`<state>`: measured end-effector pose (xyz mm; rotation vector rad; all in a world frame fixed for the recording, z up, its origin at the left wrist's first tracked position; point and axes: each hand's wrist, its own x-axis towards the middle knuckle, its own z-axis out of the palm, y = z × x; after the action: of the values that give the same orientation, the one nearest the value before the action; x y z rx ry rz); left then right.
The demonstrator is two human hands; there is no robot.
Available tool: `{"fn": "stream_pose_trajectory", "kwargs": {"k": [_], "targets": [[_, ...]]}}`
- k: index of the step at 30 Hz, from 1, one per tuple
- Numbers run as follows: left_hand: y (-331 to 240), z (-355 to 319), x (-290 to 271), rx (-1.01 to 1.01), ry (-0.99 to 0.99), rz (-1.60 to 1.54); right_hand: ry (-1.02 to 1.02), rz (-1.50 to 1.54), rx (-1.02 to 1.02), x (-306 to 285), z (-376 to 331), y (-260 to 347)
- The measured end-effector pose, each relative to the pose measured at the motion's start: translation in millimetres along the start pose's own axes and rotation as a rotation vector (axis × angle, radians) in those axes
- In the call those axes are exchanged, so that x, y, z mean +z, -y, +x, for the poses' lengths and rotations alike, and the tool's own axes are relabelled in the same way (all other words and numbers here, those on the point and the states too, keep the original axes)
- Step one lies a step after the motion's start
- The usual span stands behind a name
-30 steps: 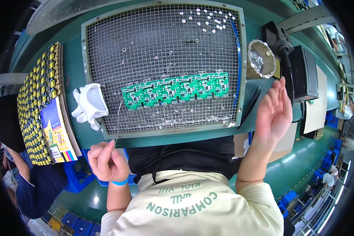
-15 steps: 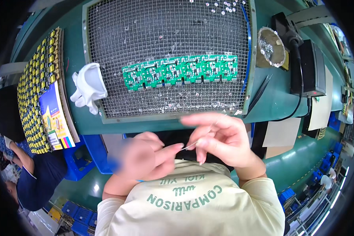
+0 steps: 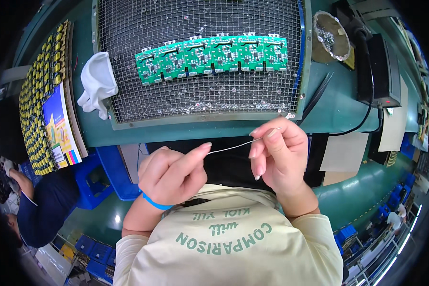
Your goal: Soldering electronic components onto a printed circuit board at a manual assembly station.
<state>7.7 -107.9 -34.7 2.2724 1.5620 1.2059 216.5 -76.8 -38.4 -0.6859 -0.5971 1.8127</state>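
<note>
green lettering (image 3: 223, 229), on cream shirt (image 3: 231, 262)

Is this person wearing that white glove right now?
No, the white glove lies at the left edge of the mesh frame, while the bare left hand and right hand hold a thin wire.

Bright even light, white light tubes (image 3: 403, 244) lower right, glare on glossy green floor (image 3: 117, 225) lower left, fisheye-bent edges, black corners

- A white glove (image 3: 99, 78) lay on the counter (image 3: 341, 105).
- Rows of yellow parts (image 3: 40, 90) and a printed sheet (image 3: 61, 128) stood left of the glove.
- A blue stool (image 3: 91, 188) stood below it.
- A round tub (image 3: 340, 40), dark tweezers (image 3: 318, 96) and a black box (image 3: 387, 71) lay well to its right.
</note>
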Motion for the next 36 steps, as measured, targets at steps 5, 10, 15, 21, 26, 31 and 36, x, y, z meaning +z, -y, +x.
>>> {"fn": "stream_pose_trajectory", "kwargs": {"k": [5, 10, 15, 21, 26, 31, 36], "targets": [[-3, -2, -5, -0.073, -0.034, 0.051, -0.005, -0.147, 0.185, 6, -1, 15], [-2, -4, -6, -0.105, -0.059, 0.025, -0.022, -0.23, 0.146, -1, -4, 18], [13, -12, -11, -0.106, -0.111, 0.124, -0.12, -0.419, -0.041, -9, 0, 25], [34, 6, -7, -0.41, -0.54, -0.448, -0.047, -1.536, -0.883, -12, 47, 61], [35, 35, -5, -0.489, -0.245, -0.196, -0.085, -1.551, -0.875, -14, 74, 58], [38, 41, 1, -0.612, -0.23, -0.388, -0.109, -1.742, -0.863, -12, 78, 57], [38, 40, -1, -0.596, -0.371, -0.517, -0.121, -1.669, -0.851, 3, 70, 63]]}}
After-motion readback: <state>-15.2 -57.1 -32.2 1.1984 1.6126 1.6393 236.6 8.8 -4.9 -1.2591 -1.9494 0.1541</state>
